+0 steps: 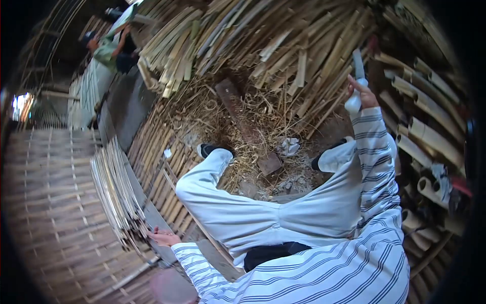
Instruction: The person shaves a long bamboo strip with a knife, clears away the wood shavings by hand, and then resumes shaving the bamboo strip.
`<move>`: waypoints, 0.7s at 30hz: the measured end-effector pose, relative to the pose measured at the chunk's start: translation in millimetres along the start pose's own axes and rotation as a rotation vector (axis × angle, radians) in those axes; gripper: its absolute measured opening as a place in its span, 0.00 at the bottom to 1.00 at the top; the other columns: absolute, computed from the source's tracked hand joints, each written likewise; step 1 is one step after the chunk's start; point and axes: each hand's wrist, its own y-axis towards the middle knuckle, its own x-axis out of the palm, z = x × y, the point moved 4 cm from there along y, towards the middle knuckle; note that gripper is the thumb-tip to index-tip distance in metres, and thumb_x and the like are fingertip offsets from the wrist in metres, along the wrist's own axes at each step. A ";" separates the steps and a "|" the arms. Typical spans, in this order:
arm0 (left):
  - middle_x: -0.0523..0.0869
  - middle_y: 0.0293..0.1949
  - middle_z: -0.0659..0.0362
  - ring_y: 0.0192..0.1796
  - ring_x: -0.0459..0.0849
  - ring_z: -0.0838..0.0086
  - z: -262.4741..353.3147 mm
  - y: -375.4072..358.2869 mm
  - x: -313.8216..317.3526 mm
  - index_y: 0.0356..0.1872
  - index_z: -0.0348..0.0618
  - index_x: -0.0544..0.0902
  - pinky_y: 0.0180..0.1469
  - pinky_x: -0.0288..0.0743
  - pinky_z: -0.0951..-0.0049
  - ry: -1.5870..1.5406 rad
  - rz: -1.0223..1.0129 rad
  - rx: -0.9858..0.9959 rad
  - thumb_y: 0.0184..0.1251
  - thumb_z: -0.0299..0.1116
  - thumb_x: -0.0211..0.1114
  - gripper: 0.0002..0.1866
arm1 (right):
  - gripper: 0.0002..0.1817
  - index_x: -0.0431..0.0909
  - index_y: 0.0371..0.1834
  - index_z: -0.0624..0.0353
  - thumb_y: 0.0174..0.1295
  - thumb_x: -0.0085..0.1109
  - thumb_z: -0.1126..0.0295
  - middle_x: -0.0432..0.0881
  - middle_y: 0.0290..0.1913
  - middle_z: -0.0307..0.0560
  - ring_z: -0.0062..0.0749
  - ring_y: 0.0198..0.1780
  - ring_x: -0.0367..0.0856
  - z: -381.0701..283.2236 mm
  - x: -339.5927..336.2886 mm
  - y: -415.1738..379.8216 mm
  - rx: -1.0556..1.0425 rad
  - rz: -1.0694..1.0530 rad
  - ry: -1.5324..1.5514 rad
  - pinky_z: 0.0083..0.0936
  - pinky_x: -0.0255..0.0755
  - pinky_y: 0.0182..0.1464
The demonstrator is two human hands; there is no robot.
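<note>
My right hand [365, 96] is raised at the right and wrapped round the white, bulbous handle of a knife [358, 63]. The grey blade points up, away from me. At the lower left, my left hand [164, 237] reaches out with its fingers extended. Its fingertips are right at the near end of a bundle of thin bamboo strips [119, 190].
Between my feet, a wooden block [243, 119] lies among shavings [202, 121]. Split bamboo [283, 50] is heaped ahead. Bamboo tubes [430, 139] are stacked at the right, and a woven bamboo wall [50, 202] stands left. Another person [106, 50] works at the far left.
</note>
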 end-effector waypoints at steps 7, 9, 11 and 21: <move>0.64 0.13 0.68 0.14 0.60 0.85 67.4 -117.9 216.9 0.34 0.39 0.79 0.15 0.51 0.82 0.189 -0.569 0.430 0.67 0.38 0.51 0.13 | 0.09 0.69 0.26 0.55 0.61 0.57 0.68 0.72 0.19 0.36 0.27 0.19 0.74 12.9 -76.9 6.5 0.158 0.215 0.537 0.23 0.73 0.24; 0.67 0.14 0.68 0.15 0.62 0.85 50.1 -182.5 281.7 0.36 0.40 0.79 0.16 0.54 0.82 0.181 -0.766 0.233 0.67 0.35 0.53 0.10 | 0.09 0.70 0.24 0.51 0.60 0.58 0.69 0.73 0.19 0.34 0.24 0.20 0.74 18.1 -76.8 -5.0 0.168 0.274 0.540 0.22 0.72 0.23; 0.71 0.17 0.67 0.16 0.65 0.85 24.5 -246.2 336.2 0.38 0.39 0.79 0.17 0.57 0.82 0.261 -1.045 0.146 0.65 0.33 0.57 0.08 | 0.09 0.70 0.25 0.51 0.61 0.58 0.70 0.74 0.20 0.33 0.22 0.22 0.75 20.6 -83.6 -12.0 0.187 0.308 0.577 0.22 0.72 0.24; 0.80 0.29 0.59 0.24 0.78 0.75 -144.1 -387.2 533.4 0.46 0.41 0.78 0.24 0.74 0.73 0.901 -1.665 0.205 0.62 0.43 0.62 0.18 | 0.08 0.65 0.30 0.55 0.60 0.56 0.73 0.70 0.22 0.37 0.23 0.22 0.72 11.3 -117.1 -3.8 0.180 0.335 0.894 0.23 0.71 0.27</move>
